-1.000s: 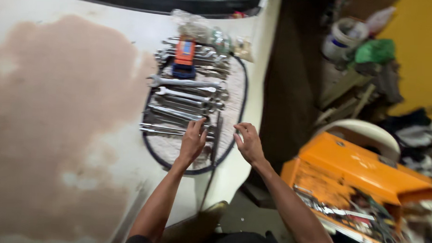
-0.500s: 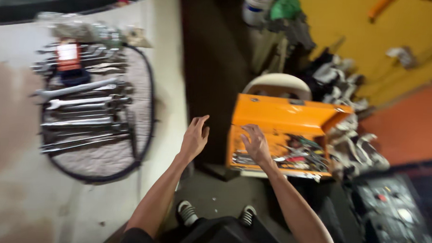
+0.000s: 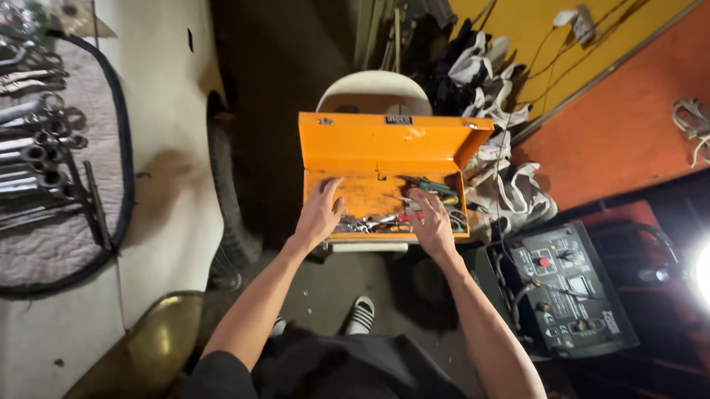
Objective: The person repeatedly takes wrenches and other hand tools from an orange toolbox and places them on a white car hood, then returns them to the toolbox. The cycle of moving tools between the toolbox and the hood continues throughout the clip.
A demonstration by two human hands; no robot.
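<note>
Head view: both hands in the open orange toolbox [image 3: 388, 157], which sits on a white chair [image 3: 374, 90], lid up at the far side. Left hand [image 3: 320, 214] rests flat on the bare left part of the tray, fingers [image 3: 333, 189] spread, gripping nothing. Right hand [image 3: 430, 222] is down among the loose tools [image 3: 386, 221] (pliers, small wrenches), fingers [image 3: 415, 200] slightly curled; cannot tell if they hold anything. Far left: wrenches [image 3: 22, 152] in a row on a grey mat [image 3: 50, 248] on the white worktop [image 3: 167, 177]. Right of the toolbox: black welder unit [image 3: 568, 289] on the floor, white bags [image 3: 505, 185] just beside the box.
</note>
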